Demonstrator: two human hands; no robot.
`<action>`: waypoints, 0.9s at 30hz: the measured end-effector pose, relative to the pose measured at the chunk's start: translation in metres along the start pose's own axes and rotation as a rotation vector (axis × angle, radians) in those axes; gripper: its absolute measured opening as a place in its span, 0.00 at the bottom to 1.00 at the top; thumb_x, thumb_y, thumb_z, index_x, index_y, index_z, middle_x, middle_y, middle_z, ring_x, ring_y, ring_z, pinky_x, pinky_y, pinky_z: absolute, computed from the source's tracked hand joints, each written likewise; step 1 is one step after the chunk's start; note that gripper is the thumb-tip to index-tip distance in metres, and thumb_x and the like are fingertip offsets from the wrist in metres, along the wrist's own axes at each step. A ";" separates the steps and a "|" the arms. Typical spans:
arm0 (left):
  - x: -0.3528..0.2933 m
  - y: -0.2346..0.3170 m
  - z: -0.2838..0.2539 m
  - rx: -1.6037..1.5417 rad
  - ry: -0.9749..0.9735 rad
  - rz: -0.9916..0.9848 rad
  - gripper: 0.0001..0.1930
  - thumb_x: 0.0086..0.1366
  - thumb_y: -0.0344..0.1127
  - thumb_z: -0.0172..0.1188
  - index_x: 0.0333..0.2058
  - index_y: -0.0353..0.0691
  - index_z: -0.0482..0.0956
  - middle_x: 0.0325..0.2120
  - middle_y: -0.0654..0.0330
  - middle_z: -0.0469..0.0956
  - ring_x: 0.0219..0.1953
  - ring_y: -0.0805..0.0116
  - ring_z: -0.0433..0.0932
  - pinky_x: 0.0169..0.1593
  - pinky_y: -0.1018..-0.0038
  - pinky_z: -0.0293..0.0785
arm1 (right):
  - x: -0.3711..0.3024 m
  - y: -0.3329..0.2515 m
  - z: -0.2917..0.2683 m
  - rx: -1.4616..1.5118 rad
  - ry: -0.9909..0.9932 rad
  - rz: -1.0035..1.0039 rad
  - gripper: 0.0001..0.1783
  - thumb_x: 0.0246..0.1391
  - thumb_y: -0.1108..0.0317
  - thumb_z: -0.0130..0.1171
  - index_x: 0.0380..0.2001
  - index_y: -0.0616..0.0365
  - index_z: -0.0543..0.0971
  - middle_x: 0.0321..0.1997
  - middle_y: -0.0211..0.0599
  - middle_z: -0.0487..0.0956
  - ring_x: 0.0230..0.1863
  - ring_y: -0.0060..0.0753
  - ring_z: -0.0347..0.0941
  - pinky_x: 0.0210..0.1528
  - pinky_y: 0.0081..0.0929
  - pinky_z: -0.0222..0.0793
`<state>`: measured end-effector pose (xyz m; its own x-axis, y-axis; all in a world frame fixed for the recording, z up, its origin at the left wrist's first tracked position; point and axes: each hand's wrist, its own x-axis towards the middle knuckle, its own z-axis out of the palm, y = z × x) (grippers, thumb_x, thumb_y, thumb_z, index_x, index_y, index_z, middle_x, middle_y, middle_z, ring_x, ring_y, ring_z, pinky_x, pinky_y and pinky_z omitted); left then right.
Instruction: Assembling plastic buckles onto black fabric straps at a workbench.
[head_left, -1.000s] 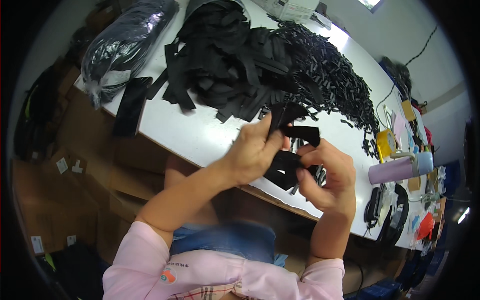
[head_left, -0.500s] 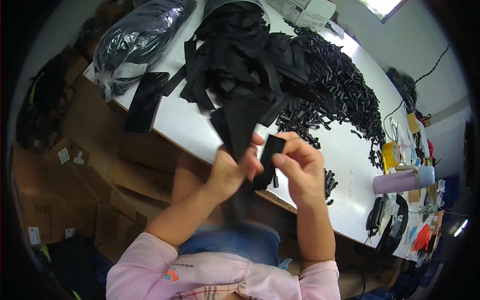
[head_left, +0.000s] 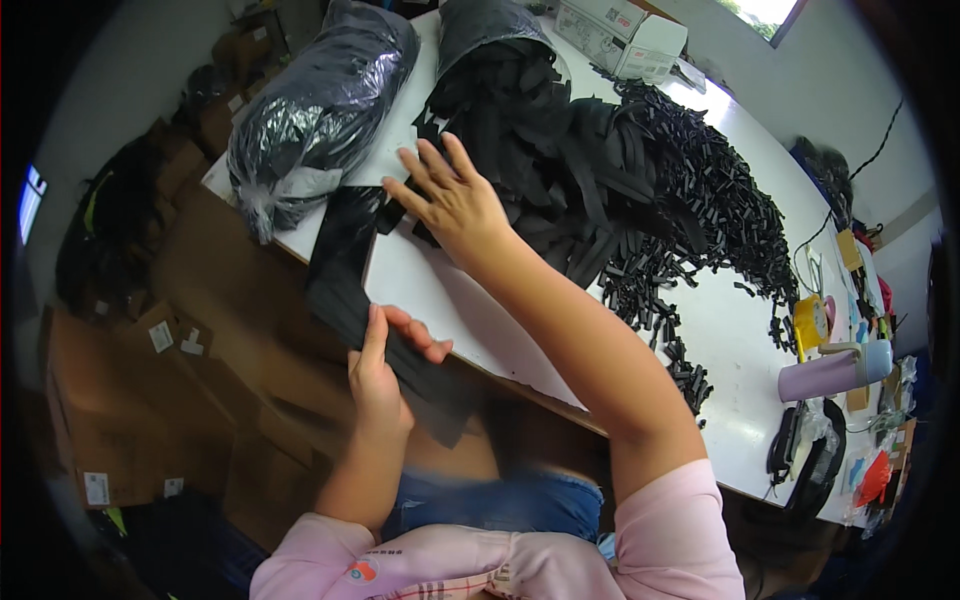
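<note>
My left hand point(head_left: 380, 375) is off the near table edge, with its thumb and curled fingers around a bundle of long black fabric strips point(head_left: 430, 385) that hangs toward my lap. My right hand point(head_left: 455, 205) reaches across to the left side of a big heap of black strips point(head_left: 540, 150). Its fingers are spread, and short black strip ends lie under and beside the fingertips. Whether they touch the fingers I cannot tell. A dark flat phone-like slab point(head_left: 345, 220) lies at the table edge between the hands and a stuffed clear bag point(head_left: 320, 100).
Small black pieces point(head_left: 715, 170) form a large pile right of the strips on the white table point(head_left: 740, 340). The heap spills from an open plastic bag point(head_left: 490, 30). A white box point(head_left: 620, 40) stands behind; a lilac bottle point(head_left: 830, 372) is at right. Cardboard boxes point(head_left: 130, 400) fill the left floor.
My right hand has left the flat black piece it pinched beside my left hand and swung up-left to the heap, fingers spread. My left hand has shifted left with the strips. The view has shifted.
</note>
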<state>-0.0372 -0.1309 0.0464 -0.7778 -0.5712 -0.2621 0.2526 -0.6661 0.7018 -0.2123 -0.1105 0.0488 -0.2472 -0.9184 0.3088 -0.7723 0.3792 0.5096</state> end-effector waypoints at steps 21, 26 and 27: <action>0.090 -0.020 0.106 0.545 -0.466 0.903 0.13 0.62 0.32 0.44 0.42 0.32 0.68 0.44 0.56 0.67 0.46 0.69 0.65 0.51 0.77 0.58 | -0.063 0.077 -0.036 1.912 0.512 0.910 0.05 0.46 0.74 0.50 0.26 0.64 0.73 0.27 0.34 0.74 0.33 0.26 0.68 0.38 0.20 0.61; 0.106 -0.057 0.133 0.896 -0.662 1.190 0.29 0.58 0.45 0.49 0.54 0.35 0.54 0.49 0.51 0.63 0.51 0.58 0.62 0.54 0.69 0.56 | -0.082 0.077 -0.058 2.435 0.914 1.010 0.06 0.47 0.74 0.47 0.29 0.62 0.73 0.30 0.34 0.74 0.33 0.26 0.69 0.38 0.22 0.65; 0.103 -0.060 0.135 0.889 -0.679 1.186 0.29 0.58 0.45 0.49 0.54 0.35 0.54 0.49 0.51 0.63 0.51 0.58 0.62 0.54 0.69 0.56 | -0.089 0.080 -0.057 2.504 0.886 0.989 0.07 0.48 0.72 0.47 0.29 0.63 0.73 0.30 0.34 0.74 0.33 0.26 0.70 0.38 0.23 0.65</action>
<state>-0.2100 -0.0852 0.0667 -0.5570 -0.0678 0.8277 0.6550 0.5768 0.4881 -0.2185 0.0078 0.1081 -0.9363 -0.3373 0.0977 0.2003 -0.7416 -0.6403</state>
